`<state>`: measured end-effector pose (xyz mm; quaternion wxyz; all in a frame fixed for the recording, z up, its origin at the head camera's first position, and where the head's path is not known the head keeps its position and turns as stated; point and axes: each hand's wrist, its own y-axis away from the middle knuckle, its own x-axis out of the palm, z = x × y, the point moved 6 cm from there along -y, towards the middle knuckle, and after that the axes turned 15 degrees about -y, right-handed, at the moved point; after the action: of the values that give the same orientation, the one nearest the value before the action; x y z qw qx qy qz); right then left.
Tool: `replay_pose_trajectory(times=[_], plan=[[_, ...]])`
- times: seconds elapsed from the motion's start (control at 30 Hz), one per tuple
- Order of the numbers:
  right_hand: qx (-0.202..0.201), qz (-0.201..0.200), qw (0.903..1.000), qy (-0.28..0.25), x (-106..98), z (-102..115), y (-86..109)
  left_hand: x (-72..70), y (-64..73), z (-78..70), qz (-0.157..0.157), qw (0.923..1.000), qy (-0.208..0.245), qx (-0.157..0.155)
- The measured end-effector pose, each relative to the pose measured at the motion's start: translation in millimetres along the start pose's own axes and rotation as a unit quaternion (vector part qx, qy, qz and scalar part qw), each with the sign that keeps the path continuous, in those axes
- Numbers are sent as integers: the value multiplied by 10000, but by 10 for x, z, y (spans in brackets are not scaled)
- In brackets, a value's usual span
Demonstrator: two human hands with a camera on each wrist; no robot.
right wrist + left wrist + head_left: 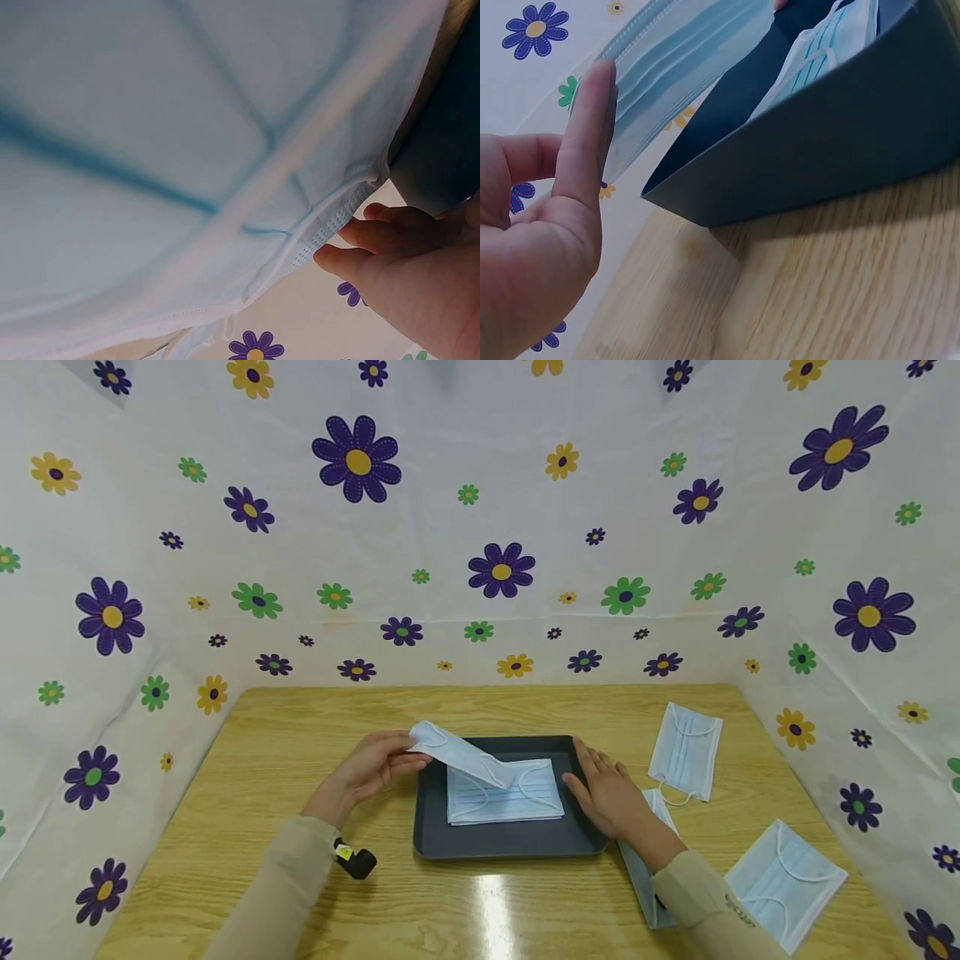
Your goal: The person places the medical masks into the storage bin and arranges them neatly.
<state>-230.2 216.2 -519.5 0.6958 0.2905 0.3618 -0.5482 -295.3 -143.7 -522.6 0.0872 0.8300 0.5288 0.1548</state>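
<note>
My left hand pinches one end of a light blue face mask between thumb and fingers. The mask slants down to the right over the tray, and its far end overlaps other masks lying flat inside. White ear loops show on them. In the left wrist view the raised mask stretches from my fingertips toward the dark grey tray. At the tray's right rim rests my right hand, fingers fairly straight, thumb over the inner side. A mask fills much of the right wrist view.
On the wooden table, right of the tray, lie a mask at the back and another mask nearer the front. One more mask is partly under my right forearm. Flower-printed cloth encloses the table's back and sides.
</note>
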Motion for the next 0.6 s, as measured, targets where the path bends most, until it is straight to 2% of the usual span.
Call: replay_pose_trajectory(times=[0.17,0.3,0.6], plan=[[21,-1,10000,11,9,-11,-6,80,-50,21,177,9997,-99,-96],[30,10,10000,3,9,-6,-6,137,-68,48,330,9985,-388,-217],[51,33,10000,11,-1,12,0,247,-90,19,571,9870,-1459,-363]])
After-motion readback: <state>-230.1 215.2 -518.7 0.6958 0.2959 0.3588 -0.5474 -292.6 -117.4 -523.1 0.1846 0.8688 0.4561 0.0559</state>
